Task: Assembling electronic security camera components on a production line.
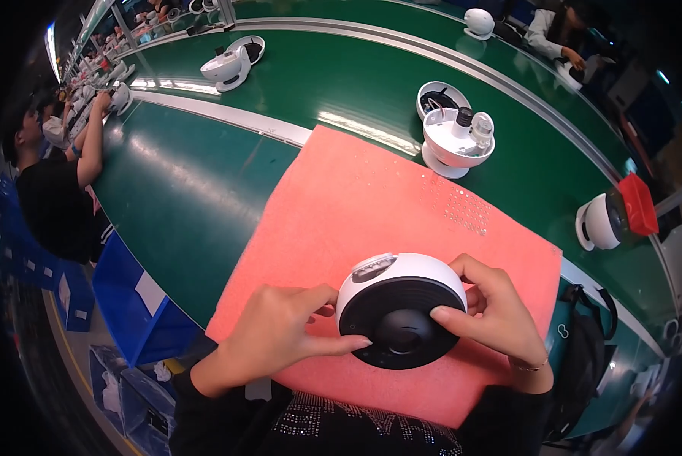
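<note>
A round white housing with a black ringed face (393, 304) is held up over a pink foam mat (341, 205). My left hand (276, 330) grips its left side, with the thumb on the lower part of the black face. On the opposite side, my right hand (493, 308) holds the white rim, its thumb pressing near the raised dark centre. A small pale ribbed insert sits in the housing's upper left edge. Small clear dots lie scattered on the mat, with a tight patch of them toward its far right.
Beyond the mat, a green conveyor (310, 83) carries an opened white round unit (455, 140) and another one (227, 67) farther left. A white unit (601, 222) with a red bin (637, 204) stands right. Blue crates (132, 304) are left; a black bag (580, 349) is right. Co-workers work nearby.
</note>
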Motion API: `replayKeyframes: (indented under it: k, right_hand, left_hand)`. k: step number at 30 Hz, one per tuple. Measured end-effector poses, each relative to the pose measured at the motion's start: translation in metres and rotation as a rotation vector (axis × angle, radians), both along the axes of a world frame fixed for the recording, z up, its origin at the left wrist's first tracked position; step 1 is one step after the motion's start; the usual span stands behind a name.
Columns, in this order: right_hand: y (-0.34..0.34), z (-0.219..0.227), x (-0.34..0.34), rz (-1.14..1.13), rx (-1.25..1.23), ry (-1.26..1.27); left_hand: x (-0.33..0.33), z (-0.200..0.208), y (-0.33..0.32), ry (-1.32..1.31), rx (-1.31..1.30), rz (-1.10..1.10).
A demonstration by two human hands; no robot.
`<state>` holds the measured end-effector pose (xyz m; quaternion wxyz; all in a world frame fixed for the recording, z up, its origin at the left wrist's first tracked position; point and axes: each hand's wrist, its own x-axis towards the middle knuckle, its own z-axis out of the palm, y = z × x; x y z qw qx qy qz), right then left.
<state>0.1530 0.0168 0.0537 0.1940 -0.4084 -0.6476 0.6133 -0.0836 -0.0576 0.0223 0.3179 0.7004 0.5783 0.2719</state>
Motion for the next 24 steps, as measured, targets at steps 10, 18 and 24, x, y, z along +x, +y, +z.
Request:
replayKeyframes:
  k: [10,18,24]
  right_hand:
    - [0.011,-0.006,-0.02,0.105,0.513,-0.353]
    - [0.023,-0.023,-0.024,0.198,0.765,-0.579]
    - [0.019,-0.03,-0.026,0.197,0.872,-0.548]
  left_hand:
    - [-0.022,-0.009,0.019,0.008,-0.158,-0.174]
    - [-0.029,-0.022,0.032,-0.011,-0.226,-0.222]
    - [-0.033,-0.024,0.03,0.015,-0.197,-0.243]
